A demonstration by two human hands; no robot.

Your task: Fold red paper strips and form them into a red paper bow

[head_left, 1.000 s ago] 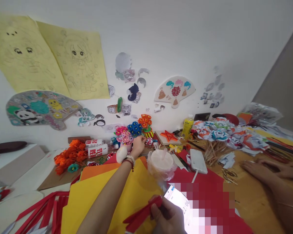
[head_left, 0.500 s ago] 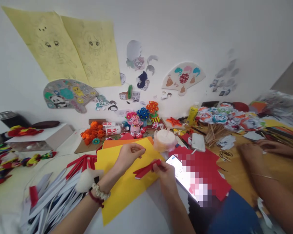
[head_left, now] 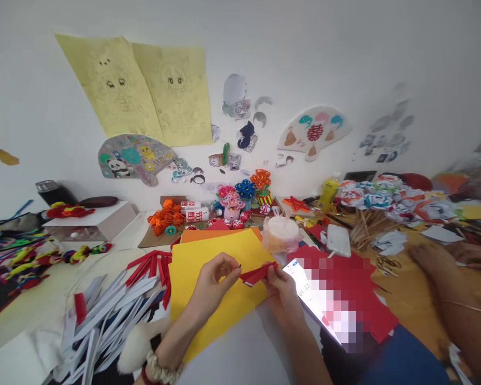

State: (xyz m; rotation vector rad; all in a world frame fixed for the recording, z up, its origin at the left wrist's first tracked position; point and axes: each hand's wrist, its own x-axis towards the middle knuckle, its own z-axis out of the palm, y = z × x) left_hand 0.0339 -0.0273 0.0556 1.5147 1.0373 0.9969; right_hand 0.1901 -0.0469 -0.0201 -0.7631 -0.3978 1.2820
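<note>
Right hand (head_left: 282,293) pinches folded red paper (head_left: 257,275), its end beside the narrowly curled left hand (head_left: 214,282).

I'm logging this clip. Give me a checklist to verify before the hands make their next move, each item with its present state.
1. Red paper strip gripped by the right hand: ok, pinched at one end.
2. Left hand near the strip's other end: ok; whether it touches the strip: cannot tell.
3. Small dark thing at the left fingertips identified: cannot tell, too small.
4. Plastic-wrapped cup upright: ok, beyond the right hand.
5. Lit phone well clear of the right hand: not ok, it lies right beside it.
6. Co-worker's hand apart from the person's own: ok, off to the right.
</note>
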